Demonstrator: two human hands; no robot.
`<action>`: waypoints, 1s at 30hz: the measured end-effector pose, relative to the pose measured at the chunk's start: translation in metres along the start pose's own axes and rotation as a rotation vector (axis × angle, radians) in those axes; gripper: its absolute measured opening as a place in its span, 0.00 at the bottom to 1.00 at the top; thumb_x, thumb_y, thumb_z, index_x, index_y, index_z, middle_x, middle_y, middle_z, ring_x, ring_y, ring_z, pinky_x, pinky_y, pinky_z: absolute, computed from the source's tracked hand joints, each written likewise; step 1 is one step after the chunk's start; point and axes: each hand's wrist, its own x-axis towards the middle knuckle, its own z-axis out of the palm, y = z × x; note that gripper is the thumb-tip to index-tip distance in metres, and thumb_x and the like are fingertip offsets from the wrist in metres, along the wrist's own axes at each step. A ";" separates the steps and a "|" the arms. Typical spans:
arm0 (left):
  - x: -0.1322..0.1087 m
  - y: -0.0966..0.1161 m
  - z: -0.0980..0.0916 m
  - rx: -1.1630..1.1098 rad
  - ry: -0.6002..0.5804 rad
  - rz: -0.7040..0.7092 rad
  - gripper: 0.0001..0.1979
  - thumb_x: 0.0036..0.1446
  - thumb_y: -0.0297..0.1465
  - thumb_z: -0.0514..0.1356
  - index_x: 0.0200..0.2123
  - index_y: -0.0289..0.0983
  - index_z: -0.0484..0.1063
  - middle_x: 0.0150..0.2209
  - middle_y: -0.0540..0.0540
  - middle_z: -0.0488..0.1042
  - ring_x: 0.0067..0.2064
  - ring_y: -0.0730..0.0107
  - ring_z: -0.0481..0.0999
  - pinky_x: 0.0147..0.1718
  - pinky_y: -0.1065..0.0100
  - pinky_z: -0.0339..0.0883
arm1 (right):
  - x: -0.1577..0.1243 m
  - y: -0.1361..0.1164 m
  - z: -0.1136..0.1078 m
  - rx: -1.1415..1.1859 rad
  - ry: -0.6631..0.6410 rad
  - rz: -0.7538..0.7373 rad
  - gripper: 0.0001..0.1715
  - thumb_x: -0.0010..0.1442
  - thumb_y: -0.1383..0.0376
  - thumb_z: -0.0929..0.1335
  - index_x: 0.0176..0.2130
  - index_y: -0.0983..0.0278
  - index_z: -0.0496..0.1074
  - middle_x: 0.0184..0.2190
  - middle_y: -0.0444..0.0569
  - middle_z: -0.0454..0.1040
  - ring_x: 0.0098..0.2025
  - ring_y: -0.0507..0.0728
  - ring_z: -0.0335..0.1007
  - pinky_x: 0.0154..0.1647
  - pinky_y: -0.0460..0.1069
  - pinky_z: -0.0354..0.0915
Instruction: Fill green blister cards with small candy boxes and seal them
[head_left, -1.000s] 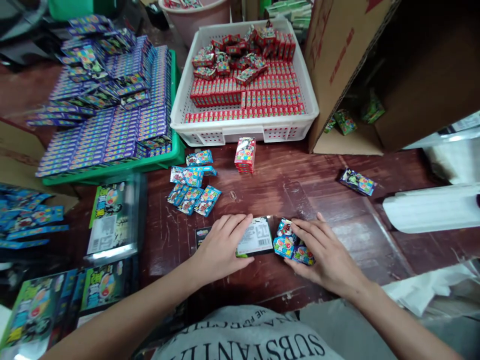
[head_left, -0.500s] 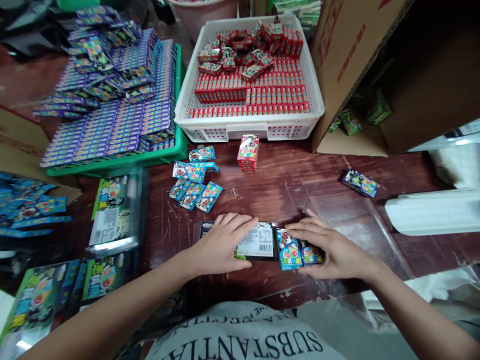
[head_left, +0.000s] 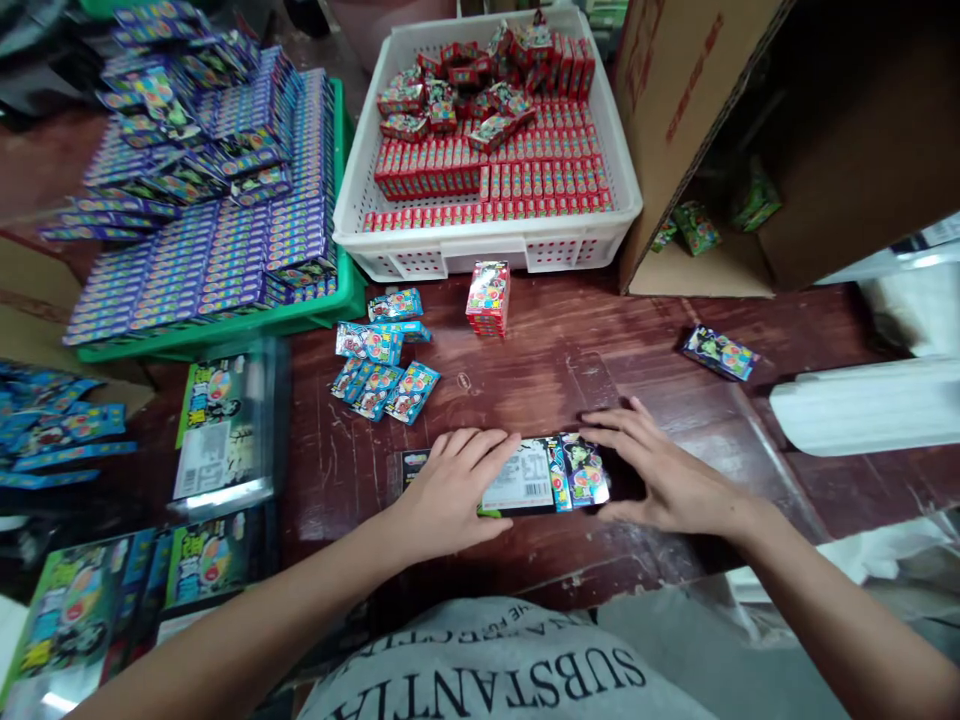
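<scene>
My left hand (head_left: pixel 454 495) holds a flat black package with a white barcode label (head_left: pixel 519 475) against the table. Its fingers lie over the far edge and the thumb along the near one. At the package's right end, a small blue box (head_left: pixel 559 473) shows only as a narrow strip, apparently partly inside. Right beside it lies a small purple box (head_left: pixel 587 472). My right hand (head_left: pixel 652 470) is curved around that box's right end, fingertips at the far corner and thumb at the near corner, with a gap before the palm.
Several blue boxes (head_left: pixel 412 392) lie loose behind my left hand, near a red box stack (head_left: pixel 488 298). A white basket (head_left: pixel 487 250) of red boxes and a green tray (head_left: pixel 349 290) of purple boxes stand behind. A cardboard carton (head_left: pixel 675 130) and a loose purple box (head_left: pixel 720 353) are rightward.
My right hand has pushed the blue and purple boxes leftward against the package; the blue box, fully visible before, now shows only a strip. My left hand stays on the package.
</scene>
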 end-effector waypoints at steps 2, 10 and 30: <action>0.001 0.000 0.000 -0.007 0.008 -0.004 0.46 0.53 0.40 0.69 0.70 0.40 0.54 0.66 0.39 0.63 0.63 0.47 0.61 0.62 0.48 0.55 | -0.003 0.002 -0.001 0.030 -0.013 -0.011 0.44 0.60 0.49 0.74 0.67 0.58 0.59 0.64 0.58 0.66 0.68 0.67 0.60 0.73 0.73 0.35; 0.001 0.001 -0.001 -0.046 -0.030 0.015 0.49 0.51 0.40 0.71 0.71 0.42 0.52 0.67 0.40 0.63 0.64 0.47 0.60 0.63 0.47 0.55 | 0.013 0.005 0.006 0.098 0.017 -0.041 0.39 0.58 0.47 0.75 0.63 0.56 0.64 0.62 0.55 0.70 0.65 0.64 0.65 0.73 0.72 0.34; 0.077 -0.037 -0.106 0.396 0.278 0.040 0.44 0.59 0.36 0.62 0.73 0.41 0.44 0.74 0.35 0.46 0.72 0.42 0.52 0.66 0.45 0.54 | 0.076 0.144 -0.143 -0.492 0.326 0.448 0.47 0.60 0.68 0.67 0.72 0.70 0.48 0.75 0.64 0.44 0.75 0.69 0.39 0.72 0.66 0.49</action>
